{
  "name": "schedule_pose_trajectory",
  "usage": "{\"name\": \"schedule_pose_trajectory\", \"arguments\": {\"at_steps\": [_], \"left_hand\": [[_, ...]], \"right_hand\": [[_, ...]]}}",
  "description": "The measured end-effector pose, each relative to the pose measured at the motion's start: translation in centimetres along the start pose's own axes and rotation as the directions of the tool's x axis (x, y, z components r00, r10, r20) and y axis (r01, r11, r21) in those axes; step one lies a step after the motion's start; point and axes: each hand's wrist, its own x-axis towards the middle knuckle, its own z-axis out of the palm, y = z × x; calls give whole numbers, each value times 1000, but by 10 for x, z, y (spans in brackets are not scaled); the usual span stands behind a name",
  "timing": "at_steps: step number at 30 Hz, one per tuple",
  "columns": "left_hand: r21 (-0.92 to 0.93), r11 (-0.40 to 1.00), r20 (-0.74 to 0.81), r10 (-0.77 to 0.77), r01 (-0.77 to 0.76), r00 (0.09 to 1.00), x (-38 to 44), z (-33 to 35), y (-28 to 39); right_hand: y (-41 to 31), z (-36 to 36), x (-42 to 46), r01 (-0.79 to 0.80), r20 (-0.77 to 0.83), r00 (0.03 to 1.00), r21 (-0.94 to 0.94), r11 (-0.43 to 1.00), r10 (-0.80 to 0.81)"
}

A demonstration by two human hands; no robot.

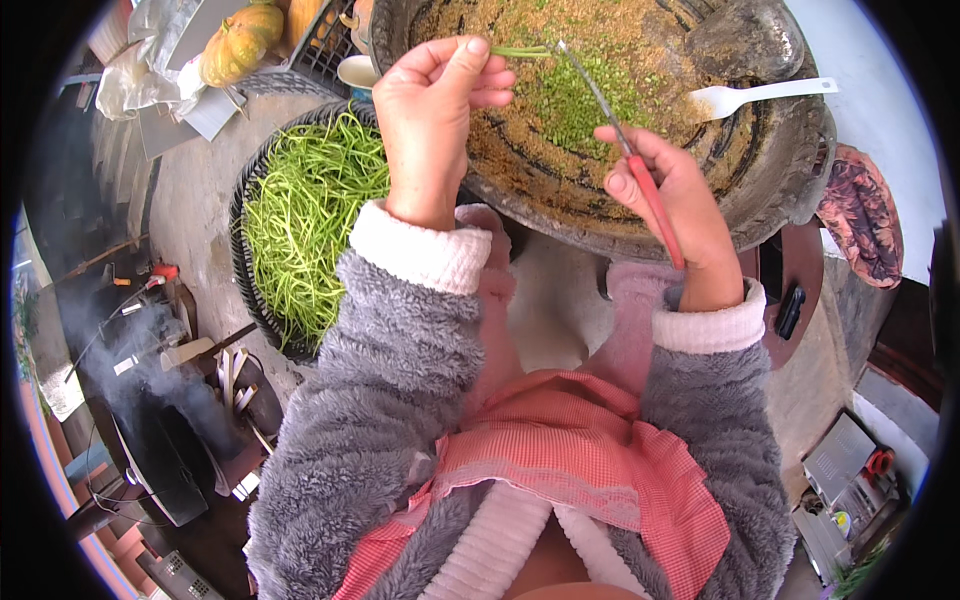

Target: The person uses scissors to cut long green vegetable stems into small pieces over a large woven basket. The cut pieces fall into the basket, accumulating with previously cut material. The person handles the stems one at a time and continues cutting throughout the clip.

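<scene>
My left hand (442,90) pinches a few thin green stems (521,52) between thumb and fingers, over a wide, worn basin (525,214). In my right hand (675,195) is a red-handled cutting tool (654,202) with a narrow metal blade. It is seen edge-on, so I cannot tell scissors from a knife. Its tip lies close to the ends of the stems. Below, chopped green pieces (574,109) lie heaped on brown crumbly matter (517,161) in the basin. A white plastic spatula (757,96) rests across the basin's right side, its blade in the crumbs.
Left of my knees stands a dark woven basket (241,259) full of long green stems (307,232). Pumpkins (244,45) and a plastic crate (319,45) are at upper left. Smoke rises near split wood (236,379) at left. A patterned cloth (862,217) lies at right.
</scene>
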Motion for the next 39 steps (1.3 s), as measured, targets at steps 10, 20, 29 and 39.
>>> {"name": "schedule_pose_trajectory", "arguments": {"at_steps": [10, 20, 29, 39], "left_hand": [[-5, 1000, 95, -1, 2, 995, -10, 15, -3], [6, 999, 154, -40, 40, 987, -17, 24, -8], [23, 999, 163, -46, 43, 986, -17, 24, -9], [19, 998, 161, -69, 67, 985, -14, 23, -11]], "right_hand": [[1, -1, 3, 24, 15, 1000, 8, 1000, -24], [-4, -1, -1, -60, 15, 998, 145, 988, 59], [1, -2, 1, -35, 10, 999, 125, 992, 34], [-5, -1, 2, -131, -16, 991, 166, 977, 136]]}}
